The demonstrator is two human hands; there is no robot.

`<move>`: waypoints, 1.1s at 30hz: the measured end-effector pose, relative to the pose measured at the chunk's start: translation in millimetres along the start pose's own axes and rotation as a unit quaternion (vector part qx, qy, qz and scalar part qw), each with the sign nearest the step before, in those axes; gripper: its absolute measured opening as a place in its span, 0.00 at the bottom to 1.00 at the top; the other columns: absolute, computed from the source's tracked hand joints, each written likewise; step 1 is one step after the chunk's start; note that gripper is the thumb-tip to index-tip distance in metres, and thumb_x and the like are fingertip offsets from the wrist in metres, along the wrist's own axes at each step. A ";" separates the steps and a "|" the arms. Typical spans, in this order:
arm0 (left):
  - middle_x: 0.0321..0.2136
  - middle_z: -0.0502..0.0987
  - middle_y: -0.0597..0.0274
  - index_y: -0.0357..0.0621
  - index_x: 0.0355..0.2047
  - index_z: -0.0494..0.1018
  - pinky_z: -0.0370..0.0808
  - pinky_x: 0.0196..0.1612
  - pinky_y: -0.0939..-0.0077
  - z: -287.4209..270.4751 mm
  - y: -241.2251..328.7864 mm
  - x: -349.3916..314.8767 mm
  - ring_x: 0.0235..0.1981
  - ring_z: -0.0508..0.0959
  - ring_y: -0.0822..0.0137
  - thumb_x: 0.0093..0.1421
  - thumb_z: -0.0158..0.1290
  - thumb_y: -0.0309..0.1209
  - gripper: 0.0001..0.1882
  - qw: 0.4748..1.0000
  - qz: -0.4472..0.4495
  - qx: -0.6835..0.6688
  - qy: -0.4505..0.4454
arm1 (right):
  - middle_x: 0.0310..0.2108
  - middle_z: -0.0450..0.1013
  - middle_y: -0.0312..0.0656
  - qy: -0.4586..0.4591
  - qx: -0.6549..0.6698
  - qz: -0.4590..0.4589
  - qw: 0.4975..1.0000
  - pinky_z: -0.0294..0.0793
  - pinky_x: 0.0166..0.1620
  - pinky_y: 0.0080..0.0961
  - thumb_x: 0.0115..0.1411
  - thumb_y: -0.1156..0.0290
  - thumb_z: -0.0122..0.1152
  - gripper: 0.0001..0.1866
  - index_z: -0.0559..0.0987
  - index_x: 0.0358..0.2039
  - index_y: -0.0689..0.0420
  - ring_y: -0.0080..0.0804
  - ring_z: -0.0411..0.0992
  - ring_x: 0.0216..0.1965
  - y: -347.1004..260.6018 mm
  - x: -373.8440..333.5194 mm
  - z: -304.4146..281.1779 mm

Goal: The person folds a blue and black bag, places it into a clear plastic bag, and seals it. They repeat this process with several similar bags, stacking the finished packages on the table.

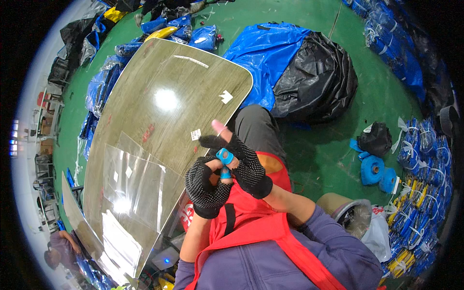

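Note:
Both hands wear black gloves with pale dots and some bare fingertips. My left hand [208, 189] is closed, its fingers curled toward its thumb, which carries a blue band [225, 173]. Against it, my right hand [245, 168] has one bare fingertip stretched forward and the thumb held apart from it. Another blue band [224, 155] wraps the right thumb, close to the left fingertips. A dark, blurred shape beside the right fingers is hard to make out. What the left fingers pinch, if anything, is hidden. The hands are above my red apron [246, 203], beside the table's edge.
The wood-patterned table [130, 92] carries clear plastic sheets [125, 179], white papers [121, 244] and small labels. Blue and black sacks [314, 72] lie beyond my knee. At right are blue rolls [372, 169], a bucket [345, 212] and tied blue bundles [420, 188]. Another person [63, 249] is at lower left.

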State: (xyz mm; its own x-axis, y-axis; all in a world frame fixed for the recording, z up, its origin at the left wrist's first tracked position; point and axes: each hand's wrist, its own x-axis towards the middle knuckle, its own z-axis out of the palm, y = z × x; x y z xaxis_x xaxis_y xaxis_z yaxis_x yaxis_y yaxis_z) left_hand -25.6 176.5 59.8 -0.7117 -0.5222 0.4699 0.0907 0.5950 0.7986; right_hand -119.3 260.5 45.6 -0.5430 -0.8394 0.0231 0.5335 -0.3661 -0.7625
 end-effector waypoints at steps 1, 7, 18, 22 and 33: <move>0.21 0.73 0.58 0.43 0.34 0.76 0.69 0.25 0.71 -0.8 1.8 -0.3 0.20 0.72 0.60 0.49 0.62 0.27 0.11 0.998 -0.036 0.042 -0.010 | 0.48 0.72 0.45 -0.023 -0.014 0.005 1.000 0.73 0.37 0.19 0.67 0.62 0.49 0.28 0.59 0.64 0.57 0.24 0.72 0.39 0.9 1.8 -1.6; 0.29 0.76 0.57 0.40 0.43 0.76 0.71 0.35 0.78 -3.4 12.1 7.1 0.29 0.75 0.67 0.55 0.56 0.23 0.14 0.993 0.053 0.105 -0.020 | 0.35 0.77 0.49 0.052 -0.480 -0.278 0.830 0.76 0.37 0.29 0.61 0.69 0.54 0.20 0.72 0.53 0.61 0.39 0.77 0.32 4.2 12.1 -16.1; 0.28 0.75 0.57 0.48 0.38 0.74 0.73 0.31 0.61 -11.6 13.1 21.6 0.29 0.77 0.55 0.47 0.61 0.32 0.17 0.902 0.085 0.345 -0.246 | 0.23 0.73 0.46 0.058 -0.624 -0.291 0.723 0.72 0.26 0.37 0.52 0.67 0.61 0.24 0.75 0.49 0.62 0.41 0.73 0.23 10.4 0.8 -26.8; 0.28 0.76 0.54 0.45 0.38 0.75 0.74 0.34 0.63 1.3 8.0 21.2 0.29 0.77 0.51 0.48 0.58 0.28 0.15 0.945 0.073 0.186 -0.257 | 0.24 0.74 0.46 0.065 -0.582 -0.230 0.777 0.72 0.28 0.33 0.54 0.70 0.58 0.18 0.78 0.46 0.59 0.39 0.74 0.23 -2.0 12.7 -52.5; 0.64 0.59 0.49 0.50 0.59 0.65 0.46 0.65 0.47 -205.8 -125.2 -25.5 0.67 0.51 0.44 0.59 0.49 0.46 0.29 0.813 -0.221 0.521 -0.139 | 0.68 0.49 0.42 -0.028 -0.911 0.034 0.411 0.44 0.68 0.38 0.64 0.58 0.40 0.28 0.61 0.63 0.54 0.44 0.45 0.68 54.3 79.2 -381.5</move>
State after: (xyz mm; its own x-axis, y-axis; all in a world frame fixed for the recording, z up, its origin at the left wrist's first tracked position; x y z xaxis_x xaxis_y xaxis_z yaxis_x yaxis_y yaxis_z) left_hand 124.6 -10.4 25.2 -0.6571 -0.7538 0.0053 -0.7528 0.6566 0.0468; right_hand -380.7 327.4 -240.7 -0.5246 -0.8491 -0.0617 -0.8512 0.5245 0.0190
